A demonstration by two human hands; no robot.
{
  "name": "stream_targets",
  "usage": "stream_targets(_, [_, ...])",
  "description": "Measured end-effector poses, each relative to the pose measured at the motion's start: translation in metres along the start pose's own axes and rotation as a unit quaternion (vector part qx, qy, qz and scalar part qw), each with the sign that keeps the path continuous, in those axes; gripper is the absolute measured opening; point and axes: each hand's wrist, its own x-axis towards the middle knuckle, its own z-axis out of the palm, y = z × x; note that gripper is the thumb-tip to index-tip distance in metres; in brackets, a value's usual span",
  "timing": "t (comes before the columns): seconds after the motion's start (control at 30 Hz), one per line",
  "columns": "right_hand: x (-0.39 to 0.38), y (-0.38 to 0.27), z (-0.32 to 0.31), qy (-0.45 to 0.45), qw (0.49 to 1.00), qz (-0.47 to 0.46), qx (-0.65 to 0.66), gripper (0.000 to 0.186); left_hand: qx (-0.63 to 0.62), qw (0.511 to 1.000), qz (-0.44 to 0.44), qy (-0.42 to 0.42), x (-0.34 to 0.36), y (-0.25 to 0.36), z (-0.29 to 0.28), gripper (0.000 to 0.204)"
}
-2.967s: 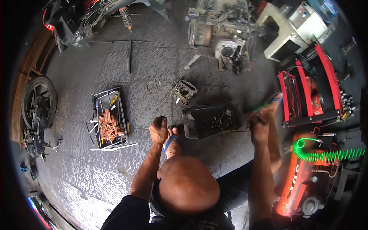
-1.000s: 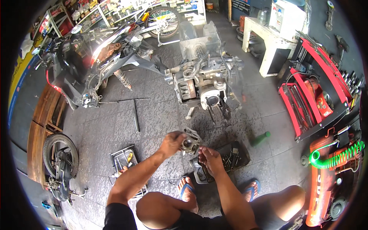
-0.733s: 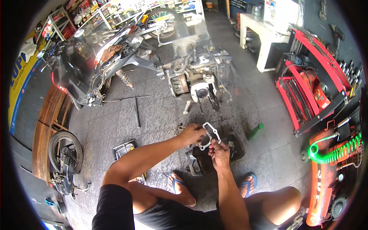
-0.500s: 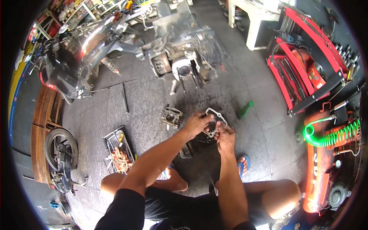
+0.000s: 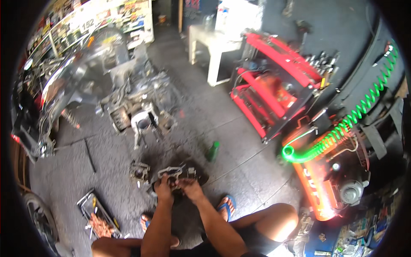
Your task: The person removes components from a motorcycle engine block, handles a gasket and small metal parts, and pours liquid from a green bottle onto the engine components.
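Observation:
My left hand (image 5: 163, 189) and my right hand (image 5: 190, 190) are close together low in the middle of the view. Both pinch a thin grey metal gasket (image 5: 170, 172) with several cut-out openings. They hold it just above a dark engine cover (image 5: 198, 175) that lies on the grey concrete floor. My knees and feet in blue sandals (image 5: 226, 204) frame the spot where I squat.
A green bottle (image 5: 212, 150) stands right of the cover; a small metal engine part (image 5: 139, 170) lies left. An engine block (image 5: 141, 120) sits beyond. A tray (image 5: 87, 201) of copper-coloured bits is lower left. Red tool cart (image 5: 274, 90), orange compressor (image 5: 314, 188) with green coiled hose (image 5: 342, 128) right.
Three seconds ago my hands were apart, the right one out near the green bottle. Since then both have come together on the gasket, and my view has lifted toward the shop's far side.

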Motion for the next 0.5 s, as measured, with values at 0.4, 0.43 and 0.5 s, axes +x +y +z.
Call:
stream_targets(0.4, [-0.008, -0.025, -0.024, 0.033, 0.98, 0.016, -0.194, 0.045, -0.039, 0.99, -0.106, -0.086, 0.001, -0.001, 0.013, 0.021])
stream_targets(0.43, [-0.009, -0.03, -0.023, 0.053, 0.98, -0.003, -0.191, 0.047, 0.01, 0.997, -0.056, -0.049, 0.005, 0.0, 0.014, 0.023])
stream_targets(0.5, [-0.015, -0.037, -0.022, 0.1, 0.978, -0.035, -0.182, 0.05, 0.108, 0.993, 0.038, 0.024, 0.01, 0.005, 0.022, 0.026])
